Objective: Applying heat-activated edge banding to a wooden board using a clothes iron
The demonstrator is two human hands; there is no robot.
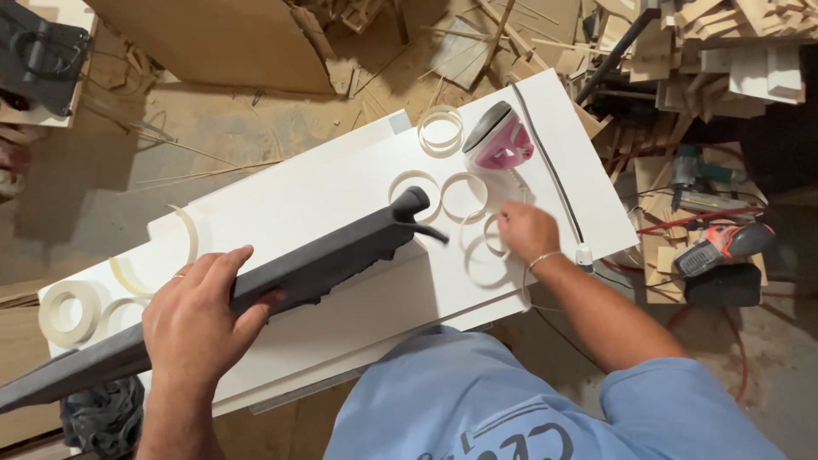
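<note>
left hand grip clamped on rough grey strip, right hand fingers together pinching thin white tape loop

White panel under tape rolls

A dusty floor lay strewn with wood scraps; a drill sat beside the white panels.

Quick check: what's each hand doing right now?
Left hand: closed around the long dark grey panel, holding it on the white board.
Right hand: fingers curled on a loop of white edge banding; the grip cannot be told.
</note>
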